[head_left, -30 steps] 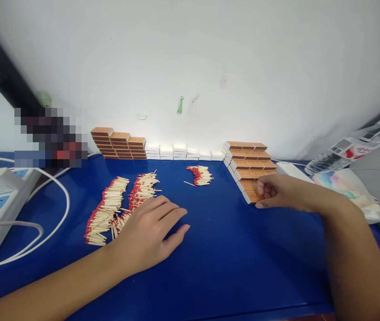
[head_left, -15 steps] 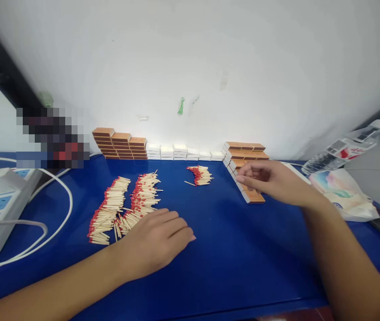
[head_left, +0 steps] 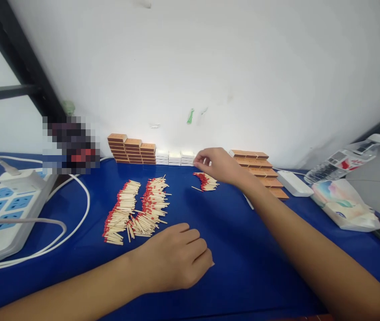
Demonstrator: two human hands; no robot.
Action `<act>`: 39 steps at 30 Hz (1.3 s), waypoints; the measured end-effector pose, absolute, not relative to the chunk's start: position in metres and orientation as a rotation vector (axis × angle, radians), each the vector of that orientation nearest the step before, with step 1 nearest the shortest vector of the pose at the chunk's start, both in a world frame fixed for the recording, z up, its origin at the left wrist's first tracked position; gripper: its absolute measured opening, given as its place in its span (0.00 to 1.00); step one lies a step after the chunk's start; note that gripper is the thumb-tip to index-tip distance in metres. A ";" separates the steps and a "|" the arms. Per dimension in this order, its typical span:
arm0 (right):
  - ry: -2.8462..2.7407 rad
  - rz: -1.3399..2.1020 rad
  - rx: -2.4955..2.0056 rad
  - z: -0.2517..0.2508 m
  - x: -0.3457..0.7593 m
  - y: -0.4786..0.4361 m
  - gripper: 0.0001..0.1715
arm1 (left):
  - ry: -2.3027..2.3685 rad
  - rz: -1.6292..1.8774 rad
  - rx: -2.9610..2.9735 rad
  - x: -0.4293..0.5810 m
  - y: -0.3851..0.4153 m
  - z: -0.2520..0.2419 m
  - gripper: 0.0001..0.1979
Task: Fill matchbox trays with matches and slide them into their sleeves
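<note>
White small boxes stand in low stacks along the wall, and the right hand is at their visible right end, thumb and forefinger near each other; whether they pinch a box, I cannot tell. If this hand sinks, I think it could scatter the small match heap just below. The left hand has its fingers curled together, its palm hidden, near the larger match piles. The right forearm covers part of the brown matchboxes.
</note>
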State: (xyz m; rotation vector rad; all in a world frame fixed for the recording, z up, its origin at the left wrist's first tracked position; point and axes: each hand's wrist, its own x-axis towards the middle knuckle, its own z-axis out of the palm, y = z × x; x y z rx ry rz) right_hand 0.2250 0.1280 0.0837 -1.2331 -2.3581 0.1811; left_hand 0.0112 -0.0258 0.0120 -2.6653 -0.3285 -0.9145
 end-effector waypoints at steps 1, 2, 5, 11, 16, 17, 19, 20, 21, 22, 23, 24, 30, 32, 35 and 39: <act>-2.369 0.153 -1.190 0.083 0.212 0.138 0.09 | -0.332 -0.910 -2.659 0.011 -0.025 0.012 0.12; -2.379 0.136 -1.157 0.081 0.198 0.148 0.08 | -0.334 -0.906 -2.652 0.010 -0.025 0.012 0.13; -2.411 0.074 -1.059 0.075 0.149 0.170 0.06 | -0.324 -0.894 -2.633 0.009 -0.023 0.012 0.13; -2.436 -0.103 -1.020 0.068 0.081 0.202 0.16 | -0.315 -0.872 -2.610 0.005 -0.018 0.012 0.14; -2.470 -0.155 -1.021 0.068 0.077 0.213 0.15 | -0.317 -0.859 -2.611 0.003 -0.017 0.011 0.12; -2.472 -0.158 -1.027 0.068 0.079 0.214 0.15 | -0.320 -0.855 -2.613 0.003 -0.016 0.010 0.11; -2.477 -0.159 -1.038 0.068 0.082 0.215 0.12 | -0.324 -0.853 -2.613 0.003 -0.016 0.009 0.11; -2.478 -0.159 -1.041 0.069 0.083 0.215 0.09 | -0.323 -0.848 -2.611 0.003 -0.016 0.008 0.12; -2.480 -0.159 -1.042 0.070 0.084 0.215 0.07 | -0.320 -0.843 -2.608 0.003 -0.015 0.008 0.12; -2.481 -0.159 -1.042 0.072 0.085 0.215 0.05 | -0.315 -0.837 -2.606 0.003 -0.015 0.008 0.12; -2.481 -0.160 -1.042 0.075 0.087 0.214 0.04 | -0.307 -0.836 -2.604 0.003 -0.014 0.008 0.12; -2.484 -0.159 -1.042 0.079 0.090 0.212 0.04 | -0.302 -0.835 -2.603 0.003 -0.014 0.008 0.11; -2.434 -0.109 -0.990 0.099 0.145 0.164 0.07 | -0.282 -0.832 -2.577 0.001 -0.015 0.010 0.12; -2.436 -0.061 -1.002 0.089 0.167 0.141 0.08 | -0.274 -0.828 -2.578 0.002 -0.016 0.010 0.11; -2.523 -0.005 -1.015 0.058 0.187 0.114 0.05 | -0.294 -0.855 -2.579 0.003 -0.016 0.009 0.12; -2.557 -0.145 -1.040 0.026 0.194 0.102 0.03 | -0.322 -0.867 -2.574 0.005 -0.016 0.012 0.13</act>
